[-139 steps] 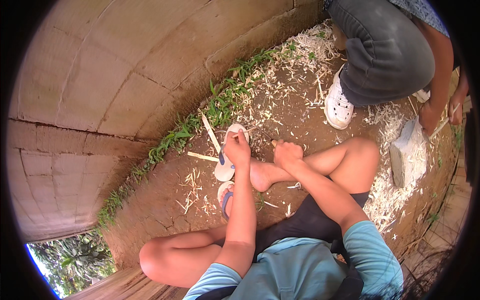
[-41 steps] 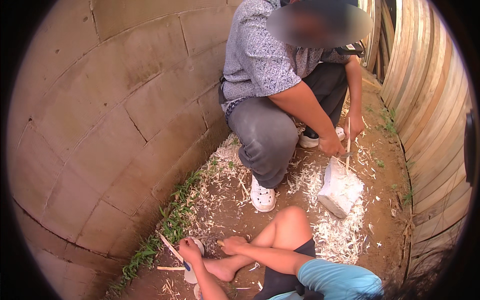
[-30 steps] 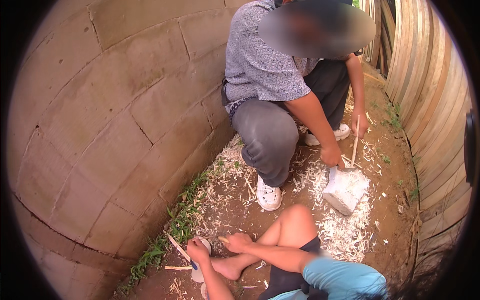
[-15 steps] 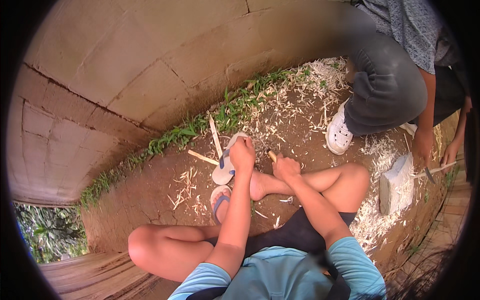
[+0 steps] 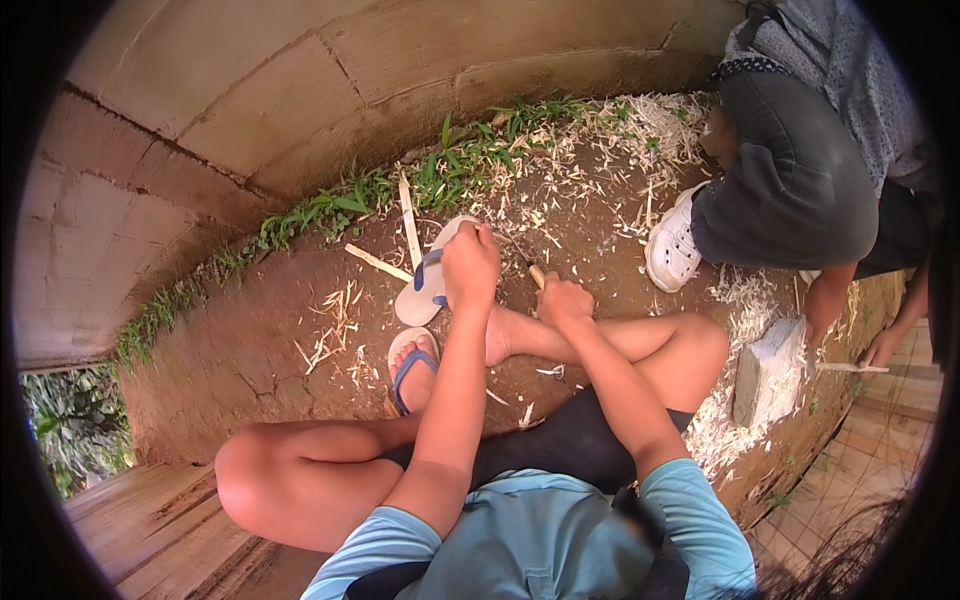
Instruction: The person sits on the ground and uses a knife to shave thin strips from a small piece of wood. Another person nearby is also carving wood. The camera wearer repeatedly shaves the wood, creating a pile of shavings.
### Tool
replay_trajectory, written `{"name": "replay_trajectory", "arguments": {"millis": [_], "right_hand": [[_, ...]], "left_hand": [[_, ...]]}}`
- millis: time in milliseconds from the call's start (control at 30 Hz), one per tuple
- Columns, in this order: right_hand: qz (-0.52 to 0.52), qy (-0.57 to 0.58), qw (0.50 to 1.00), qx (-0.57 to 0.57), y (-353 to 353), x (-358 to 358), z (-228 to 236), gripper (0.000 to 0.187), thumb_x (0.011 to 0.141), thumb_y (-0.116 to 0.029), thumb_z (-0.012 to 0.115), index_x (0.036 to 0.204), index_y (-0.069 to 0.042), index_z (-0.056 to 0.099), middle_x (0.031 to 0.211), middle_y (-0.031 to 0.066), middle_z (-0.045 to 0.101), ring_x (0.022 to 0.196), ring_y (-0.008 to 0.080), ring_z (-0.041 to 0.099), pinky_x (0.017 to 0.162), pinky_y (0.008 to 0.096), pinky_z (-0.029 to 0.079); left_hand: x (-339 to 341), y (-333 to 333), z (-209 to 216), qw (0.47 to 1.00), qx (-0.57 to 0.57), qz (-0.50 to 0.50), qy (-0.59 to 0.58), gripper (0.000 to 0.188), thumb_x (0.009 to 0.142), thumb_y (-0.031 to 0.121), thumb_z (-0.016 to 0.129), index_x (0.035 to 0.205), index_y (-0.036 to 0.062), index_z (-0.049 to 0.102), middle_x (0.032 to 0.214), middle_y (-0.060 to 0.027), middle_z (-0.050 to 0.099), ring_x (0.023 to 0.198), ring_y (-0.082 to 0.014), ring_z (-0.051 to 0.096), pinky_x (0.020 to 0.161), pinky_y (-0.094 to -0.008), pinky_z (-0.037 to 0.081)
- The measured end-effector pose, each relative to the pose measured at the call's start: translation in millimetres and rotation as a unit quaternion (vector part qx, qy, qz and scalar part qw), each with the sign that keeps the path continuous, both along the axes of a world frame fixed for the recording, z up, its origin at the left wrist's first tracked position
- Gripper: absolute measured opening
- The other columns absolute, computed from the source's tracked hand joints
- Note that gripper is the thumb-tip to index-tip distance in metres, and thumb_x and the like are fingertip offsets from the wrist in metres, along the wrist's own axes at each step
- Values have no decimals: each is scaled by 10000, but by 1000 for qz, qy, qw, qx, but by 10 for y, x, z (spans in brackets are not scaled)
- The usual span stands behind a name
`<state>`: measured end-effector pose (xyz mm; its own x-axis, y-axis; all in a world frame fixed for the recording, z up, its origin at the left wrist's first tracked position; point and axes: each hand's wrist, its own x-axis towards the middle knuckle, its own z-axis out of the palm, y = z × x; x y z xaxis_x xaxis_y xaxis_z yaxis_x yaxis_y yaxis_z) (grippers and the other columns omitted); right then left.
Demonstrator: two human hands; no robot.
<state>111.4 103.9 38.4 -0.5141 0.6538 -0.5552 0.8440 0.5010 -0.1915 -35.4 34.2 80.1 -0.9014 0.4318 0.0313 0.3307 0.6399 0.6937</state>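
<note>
My right hand (image 5: 565,301) is wrapped round the light wooden handle of a knife (image 5: 537,274). Its thin blade points away to the upper left, toward my other fist. My left hand (image 5: 470,264) is closed just above a loose flip-flop (image 5: 418,304) with a blue strap. Whatever it grips, if anything, is hidden by the fingers. Two pale split wood strips (image 5: 410,222) lie on the ground beyond the flip-flop. My right forearm passes over my bent leg, near my bare foot (image 5: 500,335). The other foot wears a matching flip-flop (image 5: 403,385).
A co-worker in dark trousers (image 5: 790,190) and a white clog (image 5: 674,245) crouches at the right. Their hands hold a pale stick (image 5: 845,368) beside a whitish block (image 5: 768,375). Wood shavings (image 5: 640,130) litter the earth. Behind weeds (image 5: 440,180) stands a block wall (image 5: 400,60).
The whole view has shifted, so most things sit higher and more to the left. More of my knife's blade shows now. The co-worker's near hand has moved close against the whitish block.
</note>
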Motion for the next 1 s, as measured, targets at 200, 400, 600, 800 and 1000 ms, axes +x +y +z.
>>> {"name": "replay_trajectory", "arguments": {"millis": [200,400,600,800,1000], "right_hand": [[-7,2,1000,-19,-5,-37,-9,399,929,-367,510,1130,-23,525,1014,255,663,973,422,639,846,514,493],[-5,46,999,-4,-24,-66,-30,423,937,-389,502,1140,-18,508,948,268,661,914,451,635,802,544,484],[-104,323,937,77,-161,-207,278,384,956,-372,472,1103,-18,486,871,268,659,850,464,640,766,557,494],[28,2,999,32,-129,-71,46,356,953,-357,479,1098,-33,455,867,271,654,859,464,636,751,565,484],[-50,172,983,44,-128,-115,325,372,968,-348,466,1134,-16,434,879,271,650,851,460,632,714,535,471]], "left_hand": [[-1,29,-43,999,20,13,-21,196,883,207,602,886,15,643,779,-214,664,768,-416,642,686,-494,491],[-72,-14,-116,999,40,27,-10,163,873,173,600,850,14,628,770,-217,657,769,-416,638,685,-490,489],[-180,-62,-176,996,64,12,-54,164,889,168,556,881,25,637,814,-223,666,811,-417,642,741,-492,493],[-145,-27,-139,997,50,14,-53,162,878,178,585,892,26,640,783,-219,664,784,-413,642,709,-492,493],[-113,-21,-66,997,28,14,-65,178,890,186,567,917,27,644,798,-234,662,802,-421,641,719,-497,494]]}}
